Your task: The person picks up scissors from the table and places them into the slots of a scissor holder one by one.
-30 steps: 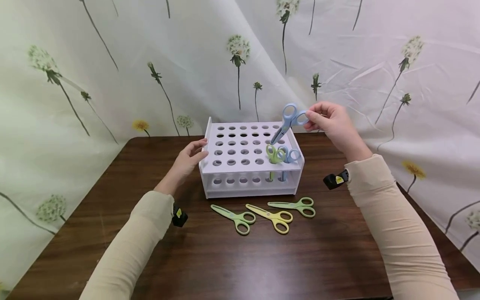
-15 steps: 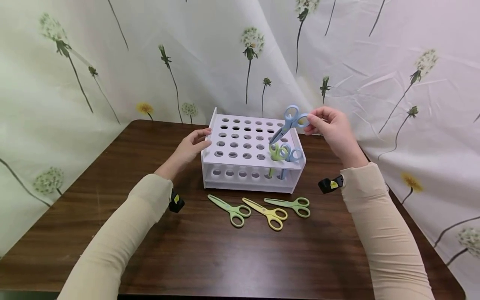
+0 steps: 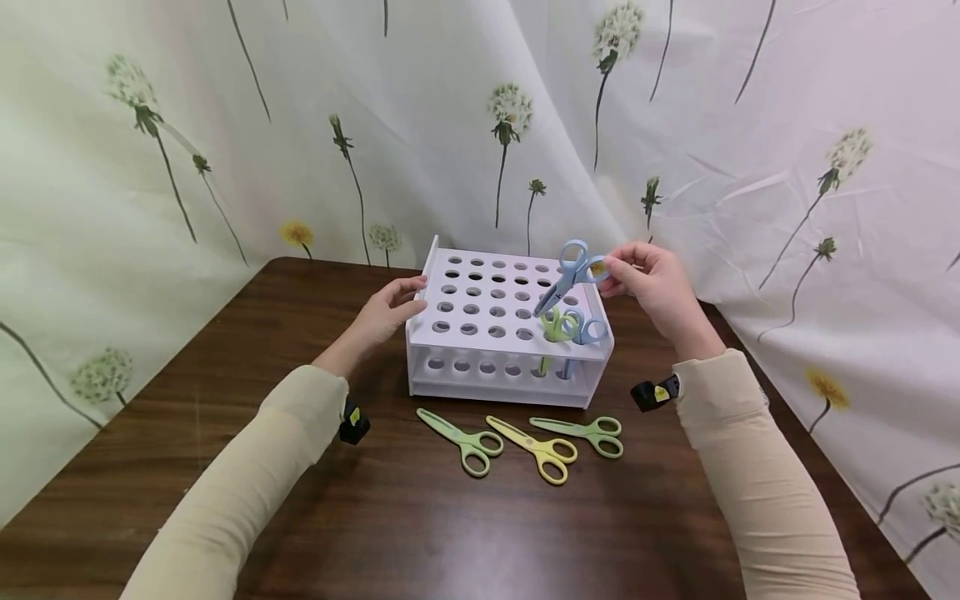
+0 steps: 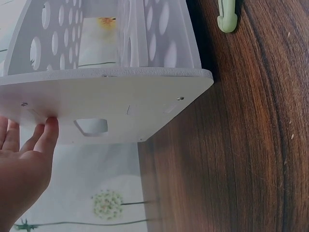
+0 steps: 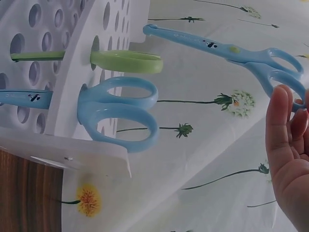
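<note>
In my right hand (image 3: 651,287) I pinch one handle loop of a pair of blue scissors (image 5: 212,46). Its blades slant down to the left, above the white rack (image 3: 487,350) with rows of round holes. Two pairs stand in the front row at the rack's right end: green scissors (image 5: 126,62) and another pair of blue scissors (image 5: 120,113), blades down through the holes. At the rack's left side panel (image 4: 111,101), my left hand (image 3: 384,315) rests its fingertips on the outer face, fingers fairly straight.
Before the rack, green scissors (image 3: 467,442), yellow scissors (image 3: 536,448) and a second green pair (image 3: 588,430) lie on the dark wooden table (image 3: 480,542). A flower-printed cloth (image 3: 420,125) hangs behind the table.
My right hand has brought the blue scissors slightly lower and closer to the rack's holes. My left hand stays at the rack's side. The head view has shifted a little.
</note>
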Demonstrator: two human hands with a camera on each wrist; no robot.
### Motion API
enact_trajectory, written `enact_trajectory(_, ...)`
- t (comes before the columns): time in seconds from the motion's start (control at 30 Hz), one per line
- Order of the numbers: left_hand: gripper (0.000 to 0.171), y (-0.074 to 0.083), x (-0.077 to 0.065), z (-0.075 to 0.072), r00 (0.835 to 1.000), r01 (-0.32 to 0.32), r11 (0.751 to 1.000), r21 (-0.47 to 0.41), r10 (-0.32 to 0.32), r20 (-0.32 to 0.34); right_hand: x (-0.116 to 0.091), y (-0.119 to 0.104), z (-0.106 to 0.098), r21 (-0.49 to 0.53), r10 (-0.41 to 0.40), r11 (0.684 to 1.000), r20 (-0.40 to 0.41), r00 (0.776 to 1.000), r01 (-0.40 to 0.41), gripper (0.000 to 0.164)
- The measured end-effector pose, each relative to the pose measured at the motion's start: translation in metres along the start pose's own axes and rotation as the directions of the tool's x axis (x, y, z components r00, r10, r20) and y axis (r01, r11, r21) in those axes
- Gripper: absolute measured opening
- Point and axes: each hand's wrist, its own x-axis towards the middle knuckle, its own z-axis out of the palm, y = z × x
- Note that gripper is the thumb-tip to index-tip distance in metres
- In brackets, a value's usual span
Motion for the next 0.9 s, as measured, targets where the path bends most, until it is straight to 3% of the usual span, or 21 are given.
enact_trajectory(0.33,0.036,-0.004,-0.008,0.007,1.000,0.012,1.000,-0.006,-0.012,0.006,-0.011,0.014,0.002,-0.081,0.043,0.996,0.027,0.999,-0.040,0.016)
enact_trajectory(0.6,0.035,-0.009,-0.007,0.009,1.000,-0.002,1.000,-0.013,0.001,-0.008,-0.009,0.020,0.005,-0.104,0.045,0.994,0.055,0.997,-0.039,0.018)
enact_trajectory(0.9,0.037,-0.002,0.000,0.005,0.999,-0.015,1.000,-0.002,0.015,-0.031,0.000,0.015,0.006,-0.138,0.061,0.989,0.052,0.997,-0.053,0.021)
